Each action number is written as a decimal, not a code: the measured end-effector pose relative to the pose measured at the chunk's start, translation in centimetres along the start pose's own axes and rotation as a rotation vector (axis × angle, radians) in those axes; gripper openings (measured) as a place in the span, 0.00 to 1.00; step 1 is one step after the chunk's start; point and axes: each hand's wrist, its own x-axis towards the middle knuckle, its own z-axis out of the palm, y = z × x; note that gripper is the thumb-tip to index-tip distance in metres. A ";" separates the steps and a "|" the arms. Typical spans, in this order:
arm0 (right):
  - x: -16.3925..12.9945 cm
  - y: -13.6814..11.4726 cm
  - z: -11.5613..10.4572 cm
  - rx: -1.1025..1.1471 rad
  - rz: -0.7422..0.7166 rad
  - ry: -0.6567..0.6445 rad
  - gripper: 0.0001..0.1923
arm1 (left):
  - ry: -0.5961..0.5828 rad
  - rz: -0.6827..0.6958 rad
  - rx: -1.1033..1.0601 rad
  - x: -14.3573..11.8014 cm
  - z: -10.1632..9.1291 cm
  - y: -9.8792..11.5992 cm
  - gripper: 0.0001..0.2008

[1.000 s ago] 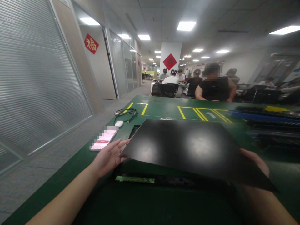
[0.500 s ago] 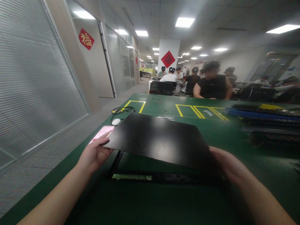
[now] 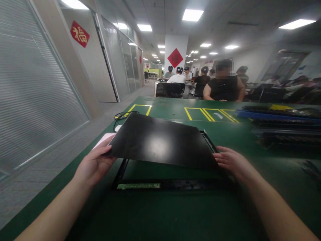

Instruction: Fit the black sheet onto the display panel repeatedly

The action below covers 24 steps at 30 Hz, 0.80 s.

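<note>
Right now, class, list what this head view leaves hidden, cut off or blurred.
- Frame: its middle hidden under the black panel.
- Phone: mostly behind the panel and left hand.
- Right hand: fingertips tucked under the panel's edge.
- Stacked parts: blurred, cut by the right edge.

Black panel [image 3: 160,142] lowered and shifted left over the frame [image 3: 173,183], right hand [image 3: 232,162] now uncovered, phone [image 3: 104,140] mostly hidden

Open-plan office: glass partitions [image 3: 117,63], ceiling panel lights [image 3: 192,15], seated workers [image 3: 223,83]
</note>
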 end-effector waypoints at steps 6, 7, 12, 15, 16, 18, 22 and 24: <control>0.4 0.1 -0.2 -0.165 -0.071 0.128 0.26 | -0.093 -0.024 0.054 -0.2 -0.2 -0.5 0.22; 0.5 0.1 -0.2 -0.189 -0.078 0.144 0.26 | -0.101 -0.036 0.050 -0.3 -0.1 -0.5 0.22; 0.7 0.2 -0.5 -0.237 -0.100 0.194 0.28 | -0.113 -0.055 0.030 -0.7 0.2 -1.0 0.24; 0.9 0.4 -0.7 -0.255 -0.112 0.215 0.28 | -0.108 -0.088 0.023 -0.7 -0.1 -1.4 0.24; 1.0 0.4 -0.8 -0.267 -0.114 0.224 0.27 | -0.105 -0.101 0.031 -0.7 -0.2 -1.5 0.25; 1.1 0.5 -0.9 -0.296 -0.120 0.245 0.27 | -0.097 -0.125 0.053 -0.6 -0.3 -1.7 0.25; 1.0 0.4 -0.9 -0.349 -0.118 0.266 0.26 | -0.087 -0.149 0.064 -0.6 -0.2 -1.9 0.24; 0.9 0.3 -0.9 -0.377 -0.105 0.258 0.25 | -0.077 -0.149 0.067 -0.6 -0.2 -2.0 0.23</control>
